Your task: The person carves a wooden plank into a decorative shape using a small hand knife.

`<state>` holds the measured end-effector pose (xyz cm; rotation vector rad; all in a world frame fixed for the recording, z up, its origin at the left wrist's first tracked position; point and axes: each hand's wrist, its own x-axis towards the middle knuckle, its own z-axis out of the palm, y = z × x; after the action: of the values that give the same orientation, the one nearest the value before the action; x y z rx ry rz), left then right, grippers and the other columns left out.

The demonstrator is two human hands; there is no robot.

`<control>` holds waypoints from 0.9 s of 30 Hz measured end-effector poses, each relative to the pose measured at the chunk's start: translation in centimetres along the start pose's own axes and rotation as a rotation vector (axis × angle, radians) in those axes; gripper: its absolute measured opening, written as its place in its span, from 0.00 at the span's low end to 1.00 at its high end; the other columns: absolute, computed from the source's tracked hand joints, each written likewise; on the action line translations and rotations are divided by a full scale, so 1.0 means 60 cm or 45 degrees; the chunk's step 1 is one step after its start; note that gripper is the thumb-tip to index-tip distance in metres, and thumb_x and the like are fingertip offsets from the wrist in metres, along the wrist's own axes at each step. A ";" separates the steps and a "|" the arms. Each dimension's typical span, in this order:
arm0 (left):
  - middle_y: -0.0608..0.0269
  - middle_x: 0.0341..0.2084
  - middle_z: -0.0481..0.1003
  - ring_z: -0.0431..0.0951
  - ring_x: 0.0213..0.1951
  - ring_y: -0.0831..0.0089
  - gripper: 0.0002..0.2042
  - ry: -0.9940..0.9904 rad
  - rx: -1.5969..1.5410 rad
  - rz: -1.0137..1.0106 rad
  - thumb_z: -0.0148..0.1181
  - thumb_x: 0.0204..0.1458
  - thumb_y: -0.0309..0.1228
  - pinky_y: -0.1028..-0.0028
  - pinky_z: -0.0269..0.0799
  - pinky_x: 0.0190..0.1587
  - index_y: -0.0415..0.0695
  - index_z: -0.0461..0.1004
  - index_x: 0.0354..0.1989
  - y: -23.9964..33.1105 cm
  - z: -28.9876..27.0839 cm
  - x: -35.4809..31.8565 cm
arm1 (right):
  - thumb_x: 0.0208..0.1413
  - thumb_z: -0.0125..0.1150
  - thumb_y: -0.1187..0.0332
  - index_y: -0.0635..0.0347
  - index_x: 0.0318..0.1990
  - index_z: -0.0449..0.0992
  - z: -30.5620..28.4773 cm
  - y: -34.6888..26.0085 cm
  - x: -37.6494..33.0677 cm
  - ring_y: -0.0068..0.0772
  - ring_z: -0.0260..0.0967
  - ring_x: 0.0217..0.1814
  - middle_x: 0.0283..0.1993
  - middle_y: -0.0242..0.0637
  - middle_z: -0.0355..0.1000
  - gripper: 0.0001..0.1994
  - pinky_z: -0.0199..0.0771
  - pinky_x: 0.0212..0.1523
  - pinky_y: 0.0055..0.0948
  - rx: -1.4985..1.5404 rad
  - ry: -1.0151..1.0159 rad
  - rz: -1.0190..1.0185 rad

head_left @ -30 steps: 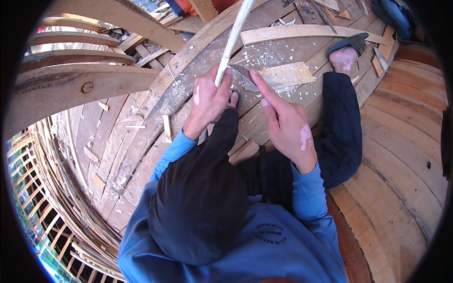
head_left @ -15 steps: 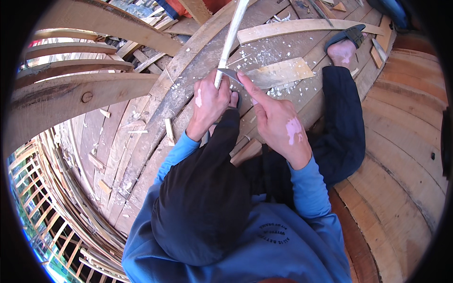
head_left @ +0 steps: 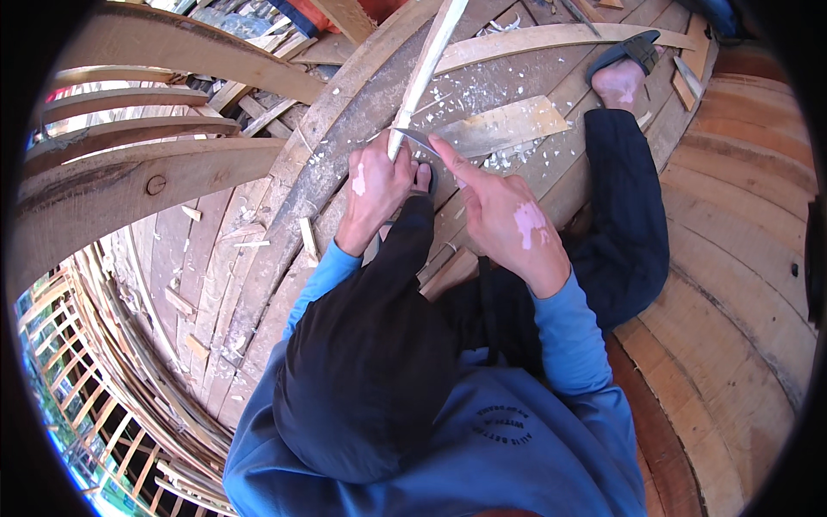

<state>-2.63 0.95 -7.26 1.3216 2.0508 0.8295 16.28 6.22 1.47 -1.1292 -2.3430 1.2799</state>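
A long pale wooden stick (head_left: 427,72) slants up and away from my left hand (head_left: 376,183), whose fingers are wrapped round its near end. My right hand (head_left: 515,222) grips a knife (head_left: 419,139), its handle mostly hidden in the palm. The index finger stretches along the back of the dark curved blade, and the blade's tip meets the stick just above my left fingers. Below the hands are my dark-trousered legs, with a sandalled foot (head_left: 622,84) out to the right.
White shavings (head_left: 510,157) lie scattered on the plank floor (head_left: 297,237) around a flat board (head_left: 500,127). A long curved wooden strip (head_left: 560,36) crosses the far side. Thick curved timbers (head_left: 146,177) stand at left, and a planked wall (head_left: 732,258) rises at right.
The stick's far end has swung a little to the right, and more of its broad face shows. Both hands have shifted only slightly, keeping their grips.
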 end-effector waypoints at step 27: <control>0.35 0.28 0.78 0.82 0.31 0.41 0.12 -0.035 0.154 0.083 0.54 0.63 0.32 0.50 0.77 0.37 0.34 0.77 0.35 -0.032 0.037 -0.029 | 0.61 0.54 0.75 0.34 0.73 0.66 0.081 0.036 -0.015 0.66 0.78 0.39 0.32 0.59 0.78 0.33 0.77 0.43 0.60 -0.200 -0.001 0.386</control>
<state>-1.50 -0.86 -9.92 1.4645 2.0745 0.7209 15.36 3.30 -2.98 -1.5837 -2.3741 1.2002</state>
